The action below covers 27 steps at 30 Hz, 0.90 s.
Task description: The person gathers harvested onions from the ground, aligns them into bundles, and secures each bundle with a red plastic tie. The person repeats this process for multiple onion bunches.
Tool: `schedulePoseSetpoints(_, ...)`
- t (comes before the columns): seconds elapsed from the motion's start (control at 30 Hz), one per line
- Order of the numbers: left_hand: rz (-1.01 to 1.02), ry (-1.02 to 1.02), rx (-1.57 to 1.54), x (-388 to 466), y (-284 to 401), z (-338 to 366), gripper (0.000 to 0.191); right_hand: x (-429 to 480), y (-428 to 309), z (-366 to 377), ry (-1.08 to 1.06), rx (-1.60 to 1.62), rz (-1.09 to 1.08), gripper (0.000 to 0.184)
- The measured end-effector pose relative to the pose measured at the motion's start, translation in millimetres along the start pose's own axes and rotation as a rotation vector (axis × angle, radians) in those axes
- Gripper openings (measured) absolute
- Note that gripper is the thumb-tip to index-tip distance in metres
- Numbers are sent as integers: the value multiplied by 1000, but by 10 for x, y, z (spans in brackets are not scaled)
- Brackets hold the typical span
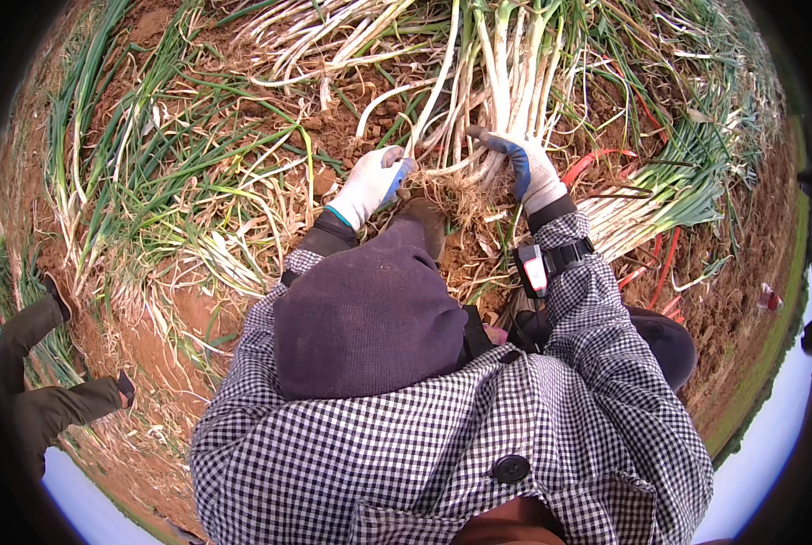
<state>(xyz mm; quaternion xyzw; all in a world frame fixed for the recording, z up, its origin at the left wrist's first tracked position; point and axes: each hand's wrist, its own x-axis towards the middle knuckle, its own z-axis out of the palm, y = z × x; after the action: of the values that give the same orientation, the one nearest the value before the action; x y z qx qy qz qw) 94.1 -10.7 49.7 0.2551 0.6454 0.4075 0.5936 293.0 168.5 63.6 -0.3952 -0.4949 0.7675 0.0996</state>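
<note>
A loose bunch of green onions (pixel 508 75) lies before me, white stalks towards me and a tangle of pale roots (pixel 470 197) at the near end. My right hand (pixel 534 170), in a white glove with a blue palm, curls around the root end of this bunch from the right. My left hand (pixel 368 184), gloved alike, pinches the lower end of a single onion stalk (pixel 441 88) at the bunch's left side. Its fingertips are partly hidden from above.
More green onions lie on brown soil at the left (pixel 140 170) and top (pixel 337 41). At the right, a neat onion bundle (pixel 637 211) lies by red straps (pixel 665 266). My bent knee (pixel 372 320) rises between my arms. Another person's legs (pixel 65 409) show at far left.
</note>
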Motion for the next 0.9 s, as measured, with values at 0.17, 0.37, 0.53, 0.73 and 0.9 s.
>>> schedulePoseSetpoints(0.17,384,-282,490,-28,52,110,24,-20,79,44,-118,324,7,44)
schedulePoseSetpoints(0.37,297,-329,618,-35,170,98,27,69,234,279,-262,536,187,54)
schedulePoseSetpoints(0.53,284,-497,604,-2,444,-57,28,51,117,339,-304,643,164,49)
schedulePoseSetpoints(0.73,147,597,783,735,168,-660,48,-9,188,229,-350,646,50,51)
schedulePoseSetpoints(0.9,-307,212,39,1224,-207,-497,35,-136,302,104,-185,740,-7,40)
